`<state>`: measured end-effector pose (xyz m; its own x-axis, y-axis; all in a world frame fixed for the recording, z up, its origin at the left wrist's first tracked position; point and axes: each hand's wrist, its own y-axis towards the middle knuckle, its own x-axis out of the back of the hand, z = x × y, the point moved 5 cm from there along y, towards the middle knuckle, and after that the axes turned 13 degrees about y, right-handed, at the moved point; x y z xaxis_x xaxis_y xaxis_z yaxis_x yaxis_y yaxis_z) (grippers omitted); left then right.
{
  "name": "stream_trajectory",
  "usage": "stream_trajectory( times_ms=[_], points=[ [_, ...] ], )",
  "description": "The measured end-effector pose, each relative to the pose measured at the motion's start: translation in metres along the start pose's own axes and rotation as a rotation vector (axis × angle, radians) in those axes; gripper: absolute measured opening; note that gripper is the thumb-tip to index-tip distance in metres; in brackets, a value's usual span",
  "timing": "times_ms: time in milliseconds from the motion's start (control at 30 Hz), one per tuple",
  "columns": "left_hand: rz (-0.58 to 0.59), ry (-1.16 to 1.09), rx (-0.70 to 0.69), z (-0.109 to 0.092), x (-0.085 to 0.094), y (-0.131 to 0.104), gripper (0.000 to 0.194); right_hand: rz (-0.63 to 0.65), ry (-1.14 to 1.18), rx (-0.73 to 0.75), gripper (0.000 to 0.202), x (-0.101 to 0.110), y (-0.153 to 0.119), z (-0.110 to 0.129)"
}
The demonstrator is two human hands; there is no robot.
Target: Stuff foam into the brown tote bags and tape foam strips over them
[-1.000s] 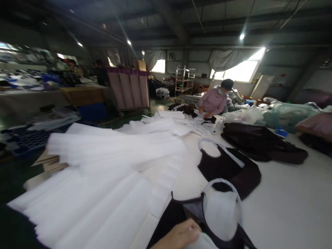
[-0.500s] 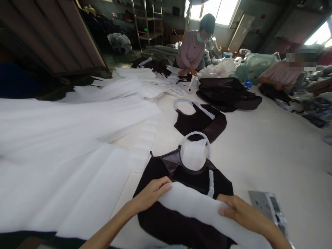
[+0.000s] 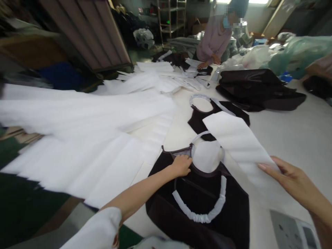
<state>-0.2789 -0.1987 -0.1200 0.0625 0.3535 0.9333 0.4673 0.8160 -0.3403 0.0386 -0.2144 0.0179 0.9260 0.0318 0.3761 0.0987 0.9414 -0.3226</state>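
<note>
A dark brown bag [image 3: 197,197] lies flat on the table, with a wrapped white handle [image 3: 204,217] curving over its front and another at its top. My left hand [image 3: 182,165] has its fingers curled over the bag's top edge, beside the round opening. In my right hand [image 3: 287,173], a long white foam sheet [image 3: 238,141] is pinched between thumb and fingers, held up right of the bag. Behind the sheet's far end lies a second dark bag [image 3: 201,121], partly covered from view.
Large white foam sheets [image 3: 90,138] spread over the left side. Folded dark bags [image 3: 256,88] lie at the back right. A grey metal device [image 3: 287,228] sits near my right forearm. Across the table a person [image 3: 212,41] works with both hands low.
My left hand has let go of the foam sheet and taken the bag's edge. The right hand has swung the sheet up and right, uncovering the front handle. The view has shifted left.
</note>
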Motion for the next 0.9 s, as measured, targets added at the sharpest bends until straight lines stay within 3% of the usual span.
stream_trajectory(
  times_ms=[133,333,467,600,733,900],
  points=[
    [0.041,0.025,-0.022,0.001,0.0,-0.006,0.025,0.057,-0.091,0.126,0.052,-0.023,0.03,0.025],
    [0.047,0.087,-0.106,-0.003,0.005,-0.026,0.031,0.443,-0.016,0.336,0.036,-0.103,0.065,0.059],
    [-0.047,0.139,-0.203,-0.01,0.0,-0.042,0.022,0.64,0.051,0.362,0.028,-0.159,0.082,0.055],
    [-0.176,0.134,-0.227,-0.013,-0.01,-0.057,0.014,0.749,-0.009,0.391,0.023,-0.199,0.091,0.027],
    [-0.209,0.122,-0.237,-0.013,-0.016,-0.064,0.014,0.84,-0.146,0.305,0.018,-0.213,0.092,-0.01],
    [-0.21,0.098,-0.246,-0.015,-0.014,-0.068,0.012,0.862,-0.223,0.223,0.023,-0.19,0.088,-0.042]
  ],
)
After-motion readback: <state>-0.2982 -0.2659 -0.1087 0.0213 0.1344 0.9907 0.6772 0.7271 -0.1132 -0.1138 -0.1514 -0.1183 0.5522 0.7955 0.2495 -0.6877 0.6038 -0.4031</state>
